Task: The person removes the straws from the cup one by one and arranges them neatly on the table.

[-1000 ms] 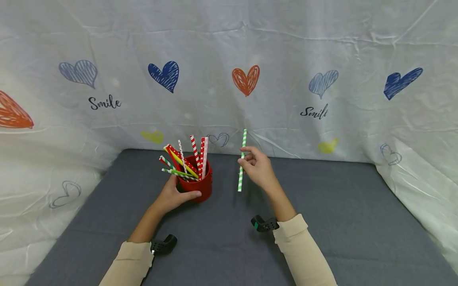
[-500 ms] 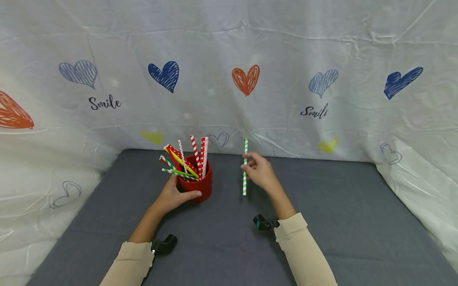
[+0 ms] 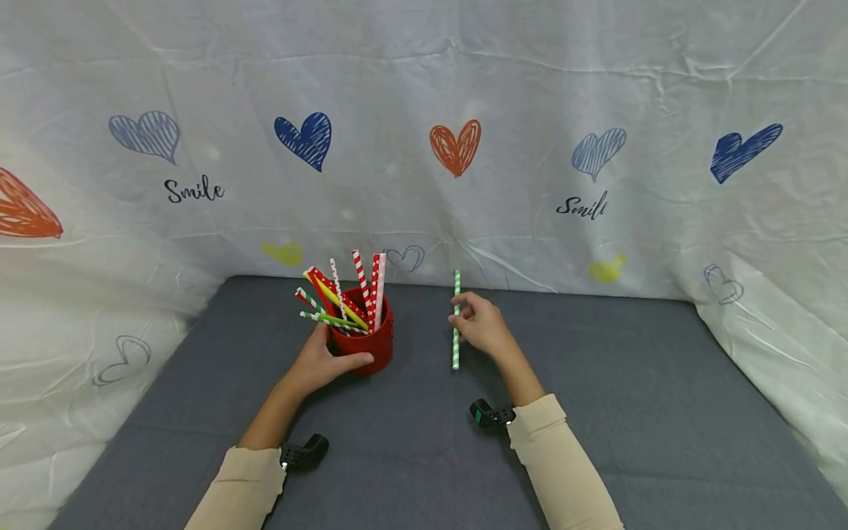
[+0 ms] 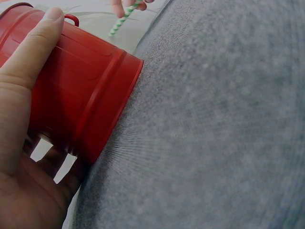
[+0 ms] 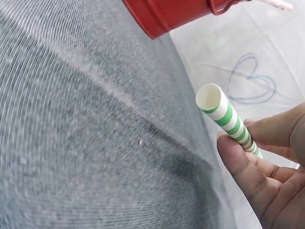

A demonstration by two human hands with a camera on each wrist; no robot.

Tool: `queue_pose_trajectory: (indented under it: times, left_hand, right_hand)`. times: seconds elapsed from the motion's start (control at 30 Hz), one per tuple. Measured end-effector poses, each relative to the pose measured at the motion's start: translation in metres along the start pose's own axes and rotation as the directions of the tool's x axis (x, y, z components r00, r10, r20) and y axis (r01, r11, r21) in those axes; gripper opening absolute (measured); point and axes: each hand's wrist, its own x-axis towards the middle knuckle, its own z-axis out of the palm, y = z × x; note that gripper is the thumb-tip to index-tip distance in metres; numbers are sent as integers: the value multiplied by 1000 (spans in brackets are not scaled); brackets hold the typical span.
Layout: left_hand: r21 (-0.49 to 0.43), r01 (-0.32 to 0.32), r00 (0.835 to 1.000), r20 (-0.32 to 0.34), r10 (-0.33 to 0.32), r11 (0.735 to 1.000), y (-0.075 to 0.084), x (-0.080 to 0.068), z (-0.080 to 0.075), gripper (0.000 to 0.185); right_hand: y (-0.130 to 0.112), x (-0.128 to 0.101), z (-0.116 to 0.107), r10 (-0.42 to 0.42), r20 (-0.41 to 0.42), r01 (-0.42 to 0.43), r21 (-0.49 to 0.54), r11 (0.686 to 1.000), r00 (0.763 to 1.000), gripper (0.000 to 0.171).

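Right now I am seeing my right hand (image 3: 483,327) pinching a green-striped paper straw (image 3: 456,319) upright over the grey felt table (image 3: 629,412), left hand (image 3: 321,364) curling round the ribbed red metal cup (image 3: 364,342) of patterned straws (image 3: 341,291).

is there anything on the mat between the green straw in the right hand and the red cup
Nothing visible. The right hand pinches the green striped straw upright, and only bare grey mat lies between it and the red cup, which the left hand grips.

Grey felt tabletop (image 3: 629,412), white heart-printed "Smile" cloth backdrop (image 3: 530,88)
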Motion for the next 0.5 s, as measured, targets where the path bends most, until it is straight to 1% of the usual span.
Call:
queue_pose_trajectory:
  times: [0.33,0.5]
  left_hand:
    - [8,-13,1000,0,13,1000,1,1,0,82]
    - [8,-13,1000,2,13,1000,0,1,0,82]
  right_hand:
    - [9,0,3,22,61,-16,-91,996,998,32]
    - [10,0,4,24,72,-15,-126,992,997,29]
